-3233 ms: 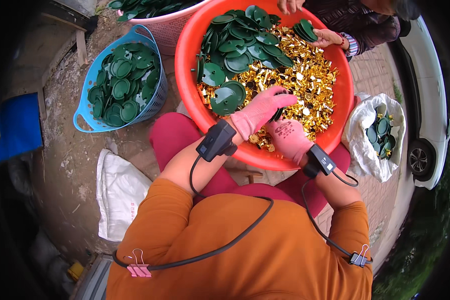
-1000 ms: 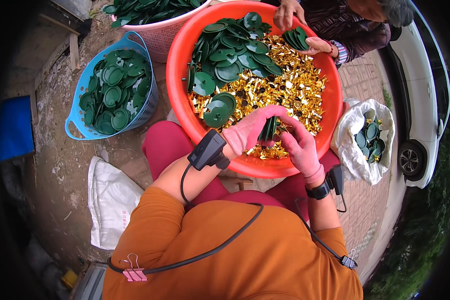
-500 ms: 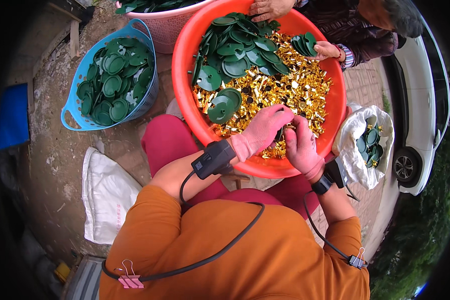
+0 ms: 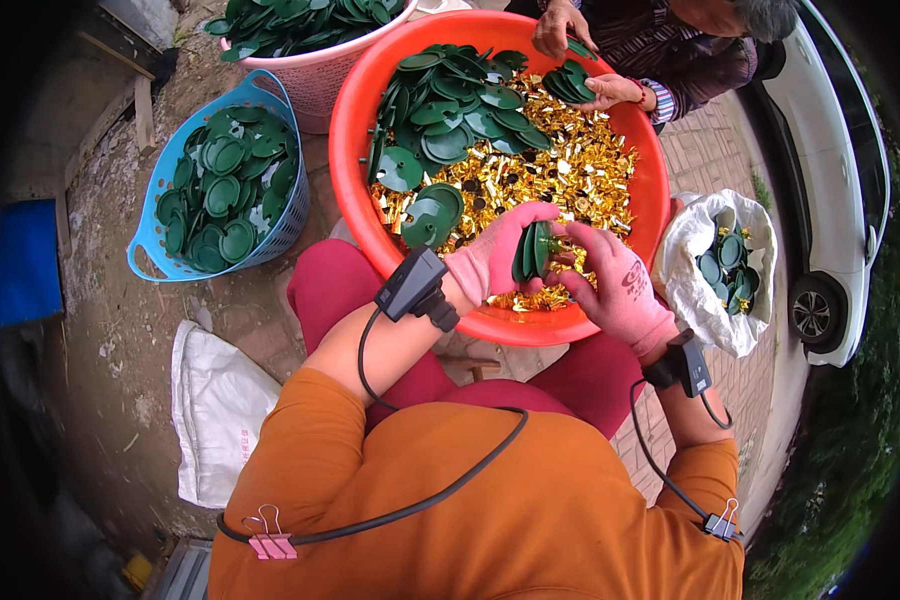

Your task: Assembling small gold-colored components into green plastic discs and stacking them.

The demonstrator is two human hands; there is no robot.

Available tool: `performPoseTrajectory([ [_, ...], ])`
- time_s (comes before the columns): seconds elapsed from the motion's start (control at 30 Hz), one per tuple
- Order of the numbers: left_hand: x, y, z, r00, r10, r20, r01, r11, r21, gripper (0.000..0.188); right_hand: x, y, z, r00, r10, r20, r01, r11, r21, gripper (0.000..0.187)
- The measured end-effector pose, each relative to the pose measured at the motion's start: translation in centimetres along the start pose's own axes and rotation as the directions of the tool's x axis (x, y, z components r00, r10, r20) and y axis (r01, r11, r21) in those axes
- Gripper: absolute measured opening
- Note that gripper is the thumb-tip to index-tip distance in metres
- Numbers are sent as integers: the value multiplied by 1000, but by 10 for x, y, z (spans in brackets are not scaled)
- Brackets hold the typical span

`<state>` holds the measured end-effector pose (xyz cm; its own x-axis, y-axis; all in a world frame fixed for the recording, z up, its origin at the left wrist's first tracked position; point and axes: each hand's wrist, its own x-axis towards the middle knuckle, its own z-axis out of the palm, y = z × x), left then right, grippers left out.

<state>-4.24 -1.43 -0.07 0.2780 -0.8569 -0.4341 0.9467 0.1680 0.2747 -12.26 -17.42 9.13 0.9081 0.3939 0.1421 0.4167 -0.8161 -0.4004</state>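
Note:
In my left hand [image 4: 497, 252], gloved in pink, a small stack of green plastic discs [image 4: 532, 252] stands on edge over the near side of the red tub [image 4: 344, 150]. My right hand [image 4: 618, 284], in a matching glove, is beside the stack with thumb and fingers apart; whether a fingertip touches the discs is unclear. Beneath both hands lies a mass of shiny gold clip-like pieces [image 4: 560, 180] with some black round bits. More green discs [image 4: 450, 110] are heaped at the tub's far left. Two overlapping discs [image 4: 432, 215] rest near my left hand.
Across the tub, another person's hands [image 4: 610, 92] hold green discs. A blue basket [image 4: 142, 235] and a pink basket [image 4: 315, 80] of discs stand at left. A white sack [image 4: 695, 300] with assembled pieces sits right; another sack [image 4: 215, 410] lies left. A white car [image 4: 840, 170] is parked beyond.
My hands have drawn apart, and the disc stack in my left hand now shows. My right fingers have spread. The other person's hands have come together over their discs.

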Motion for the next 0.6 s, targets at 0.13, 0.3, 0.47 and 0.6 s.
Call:
performPoseTrajectory([
  [0.13,-2,1,-5,988,-102,118,102,995,8,40,8,18,1,974,-132,182,167,967,-193,44],
  [0.3,-7,7,-5,989,-68,135,60,997,57,41,21,27,10,957,-148,248,208,950,-234,30],
  [0.47,-24,13,0,980,197,9,-186,910,370,39,27,17,25,980,7,201,-33,991,130,24],
  [0.6,-17,4,3,969,212,129,-248,793,557,38,0,20,30,993,53,103,-70,984,163,28],
])
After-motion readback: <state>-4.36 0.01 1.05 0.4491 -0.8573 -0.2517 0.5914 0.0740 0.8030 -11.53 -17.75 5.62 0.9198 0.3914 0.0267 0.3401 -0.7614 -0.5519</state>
